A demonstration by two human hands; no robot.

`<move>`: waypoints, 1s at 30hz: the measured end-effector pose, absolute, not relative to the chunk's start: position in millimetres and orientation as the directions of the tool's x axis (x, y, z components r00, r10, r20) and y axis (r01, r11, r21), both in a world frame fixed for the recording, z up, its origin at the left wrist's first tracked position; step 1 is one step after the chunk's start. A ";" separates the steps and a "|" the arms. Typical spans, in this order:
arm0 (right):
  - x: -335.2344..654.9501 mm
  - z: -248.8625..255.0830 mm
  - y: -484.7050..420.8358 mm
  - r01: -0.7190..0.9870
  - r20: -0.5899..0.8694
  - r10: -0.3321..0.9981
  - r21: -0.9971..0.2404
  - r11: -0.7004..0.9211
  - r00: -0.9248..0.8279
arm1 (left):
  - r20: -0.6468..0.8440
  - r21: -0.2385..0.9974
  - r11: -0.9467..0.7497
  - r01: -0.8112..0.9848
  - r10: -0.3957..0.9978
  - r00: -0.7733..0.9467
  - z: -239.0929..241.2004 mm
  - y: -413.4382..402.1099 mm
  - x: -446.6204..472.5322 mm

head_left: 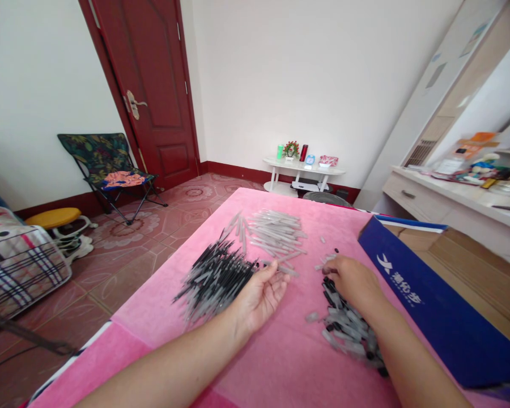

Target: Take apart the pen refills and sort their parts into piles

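My left hand [266, 294] is closed, palm up, with a translucent pen barrel [288, 271] pinched between thumb and fingers. Just left of it lies a pile of black and grey pen refills [221, 277]. Beyond the hand, clear pen barrels [276, 229] are heaped on the pink cloth [297, 351]. My right hand [352, 277] reaches down with its fingers bent together over small grey pieces [321, 266]; whatever they hold is hidden. Under and beside that wrist lies a pile of pen caps [344, 326], clear and black.
A blue cardboard box [433, 306] stands open along the table's right side. Past it is a white dresser [425, 195] with bottles on top. A low white stand [340, 168] is by the far wall. On the left are a folding chair [97, 150] and a yellow stool [53, 217].
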State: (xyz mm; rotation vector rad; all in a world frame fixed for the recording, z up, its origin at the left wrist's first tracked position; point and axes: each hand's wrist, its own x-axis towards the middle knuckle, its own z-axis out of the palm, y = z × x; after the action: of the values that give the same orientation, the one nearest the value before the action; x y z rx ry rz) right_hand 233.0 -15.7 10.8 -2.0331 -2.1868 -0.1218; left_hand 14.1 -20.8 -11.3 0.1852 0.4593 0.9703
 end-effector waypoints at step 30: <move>163.3 41.3 -35.1 0.560 0.296 0.955 -0.788 0.256 -0.019 | -0.088 0.576 0.209 -0.790 0.977 0.194 -11.6 -15.4 10.1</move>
State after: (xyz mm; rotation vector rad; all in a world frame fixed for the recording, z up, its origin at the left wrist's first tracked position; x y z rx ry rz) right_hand 163.3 -35.1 41.3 -1.4106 -1.6900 0.5939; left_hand 10.1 -15.4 -11.6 0.4548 0.4926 1.3001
